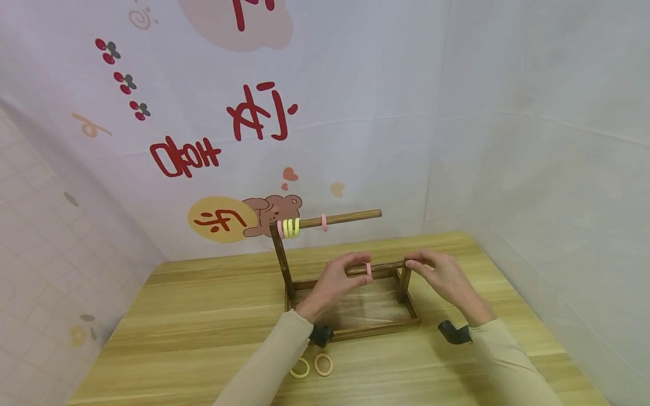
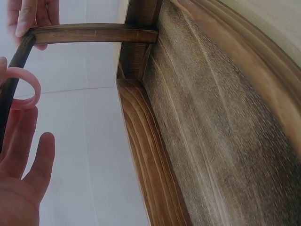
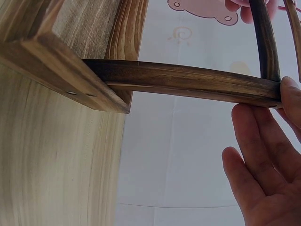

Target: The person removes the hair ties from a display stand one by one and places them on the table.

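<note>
Left hand (image 1: 335, 282) pinching pink ring (image 1: 369, 269) around lower bar (image 1: 387, 267), below centre; right hand (image 1: 447, 276) pinching top of post (image 1: 404, 285), lower right; two rings (image 1: 332, 366) lying bottom centre.

Lighting the table (image 1: 203, 316) softly and fairly evenly in the head view, seemingly from above, and turning the wall (image 1: 355, 141) a pale, slightly bluish white. Casting a faint, soft-edged shadow on the table beside the right sleeve (image 1: 508, 349), toward the right edge. Softening fine detail across that wide view. Looking duller in both wrist views, and darkening the bar (image 3: 265, 42) nearly to black in the right one. Bowing the post (image 3: 188, 83) there, and curving the long rim of the tray (image 1: 365, 331) in the left wrist view, through wide-lens distortion. Showing grainy texture on the tray's floor, while shading darker toward its edges.
</note>
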